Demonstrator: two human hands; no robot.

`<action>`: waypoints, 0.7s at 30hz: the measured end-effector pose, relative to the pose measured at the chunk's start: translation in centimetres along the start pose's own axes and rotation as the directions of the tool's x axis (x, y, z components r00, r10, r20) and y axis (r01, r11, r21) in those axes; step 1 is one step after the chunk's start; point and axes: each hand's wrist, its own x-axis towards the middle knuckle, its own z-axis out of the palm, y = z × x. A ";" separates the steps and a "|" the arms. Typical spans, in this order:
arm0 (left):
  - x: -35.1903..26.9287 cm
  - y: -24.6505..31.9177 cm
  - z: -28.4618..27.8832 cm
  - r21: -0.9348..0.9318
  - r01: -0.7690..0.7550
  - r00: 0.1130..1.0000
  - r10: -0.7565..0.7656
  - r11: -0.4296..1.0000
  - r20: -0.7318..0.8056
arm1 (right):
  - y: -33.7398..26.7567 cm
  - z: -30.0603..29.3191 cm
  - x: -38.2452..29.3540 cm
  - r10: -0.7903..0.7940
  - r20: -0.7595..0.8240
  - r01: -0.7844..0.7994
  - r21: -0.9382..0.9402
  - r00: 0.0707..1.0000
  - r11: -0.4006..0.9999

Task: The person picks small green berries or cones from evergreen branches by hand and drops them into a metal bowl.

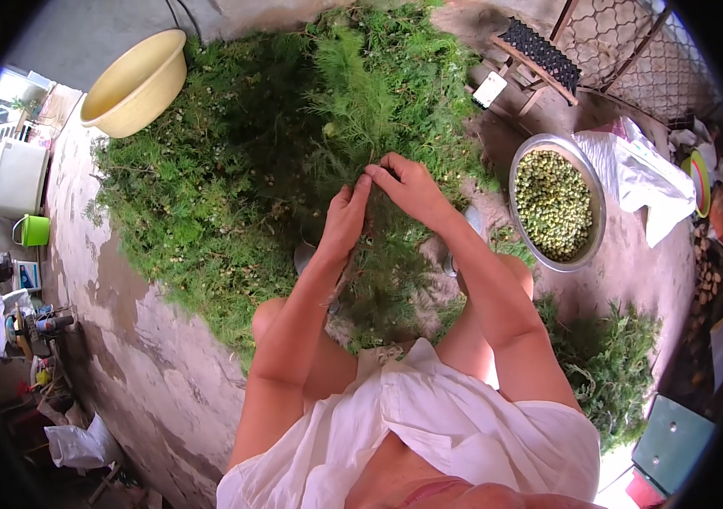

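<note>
My left hand (347, 216) and my right hand (413, 189) meet in front of me, their fingertips closed on a thin stem of a leafy conifer branch (352, 83). Its feathery green foliage spreads away from me, over a large pile of cut conifer branches (189, 210) bearing small pale cones. To the right of my right hand, a round metal basin (598, 235) holds many small green cones (553, 203). What lies right between the fingertips is too small to tell.
A yellow plastic basin (135, 86) leans at the pile's upper left. A stool with a black woven seat (540, 57) and a white phone-like object (490, 90) stand upper right. A white woven sack (638, 168) lies beyond the metal basin. More branches (609, 369) lie lower right.
</note>
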 end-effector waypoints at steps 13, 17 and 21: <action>-0.7 1.3 2.1 -0.197 -0.100 0.995 0.094 0.975 -0.038 | -0.4 1.2 -0.9 0.334 0.242 -0.377 0.817 0.911 0.436; -0.3 0.7 0.4 -0.263 -0.033 0.994 0.004 0.964 -0.110 | 1.5 1.4 0.2 0.333 0.151 -0.205 0.970 0.931 0.134; -0.8 1.4 -0.2 -0.364 -0.038 0.987 -0.021 0.931 -0.157 | 1.2 -2.0 1.4 0.141 0.058 -0.041 0.992 0.988 -0.118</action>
